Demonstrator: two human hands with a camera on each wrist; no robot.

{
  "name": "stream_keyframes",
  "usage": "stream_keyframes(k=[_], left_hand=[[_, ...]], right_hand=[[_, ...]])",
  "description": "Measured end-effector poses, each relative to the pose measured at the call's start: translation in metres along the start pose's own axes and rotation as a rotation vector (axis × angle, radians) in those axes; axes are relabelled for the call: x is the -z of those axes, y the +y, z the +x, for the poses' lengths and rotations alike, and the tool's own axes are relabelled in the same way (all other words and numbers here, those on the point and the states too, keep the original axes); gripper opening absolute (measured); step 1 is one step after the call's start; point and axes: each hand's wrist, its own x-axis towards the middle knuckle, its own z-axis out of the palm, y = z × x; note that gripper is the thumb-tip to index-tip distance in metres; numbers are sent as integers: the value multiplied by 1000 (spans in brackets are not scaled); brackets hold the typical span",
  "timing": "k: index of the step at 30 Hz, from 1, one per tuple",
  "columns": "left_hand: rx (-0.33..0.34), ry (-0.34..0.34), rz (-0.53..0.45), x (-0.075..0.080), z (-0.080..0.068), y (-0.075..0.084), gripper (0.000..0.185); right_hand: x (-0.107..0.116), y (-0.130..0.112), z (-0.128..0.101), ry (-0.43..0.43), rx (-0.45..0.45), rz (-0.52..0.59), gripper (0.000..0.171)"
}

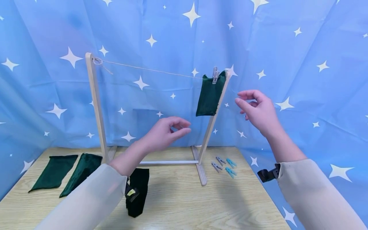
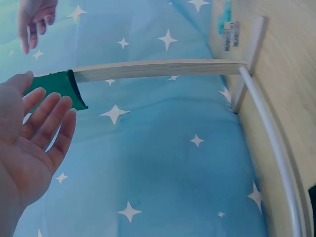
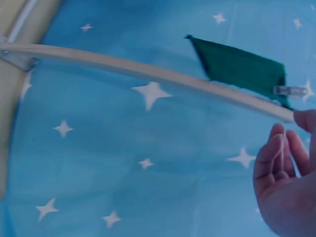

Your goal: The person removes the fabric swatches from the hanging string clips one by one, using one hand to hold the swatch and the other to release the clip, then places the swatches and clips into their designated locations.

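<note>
A dark green cloth (image 1: 209, 95) (image 2: 55, 89) (image 3: 242, 69) hangs from a string (image 1: 149, 69) on a wooden frame (image 1: 96, 105), pinned by a clear peg (image 1: 215, 75) (image 3: 290, 91) near the right post (image 1: 214, 121). My left hand (image 1: 169, 131) (image 2: 34, 143) hovers below and left of the cloth, fingers loose, holding nothing. My right hand (image 1: 256, 108) (image 3: 286, 182) is raised right of the post, fingers relaxed and empty. Neither hand touches the cloth.
Two green cloths (image 1: 54, 172) (image 1: 81, 172) lie at the table's left; a darker one (image 1: 137, 191) lies near the front. Several pegs (image 1: 223, 166) (image 2: 228, 25) sit right of the frame's foot. A star-printed blue backdrop (image 1: 287, 48) surrounds the wooden table (image 1: 201, 204).
</note>
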Motion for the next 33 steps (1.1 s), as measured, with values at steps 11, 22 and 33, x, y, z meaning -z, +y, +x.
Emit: stream_keyframes(k=[11,22,33], left_hand=[[42,69,-52,3,58,11,42],[134,202,-174,-15,101,20,62],[143,244,-345,-19,130,33,45]], right_hand=[[-2,-45,32,17,46,-27,51],[-12,-62,59,-95,11,32,60],[-22,-73,73,-169,-5,61,58]])
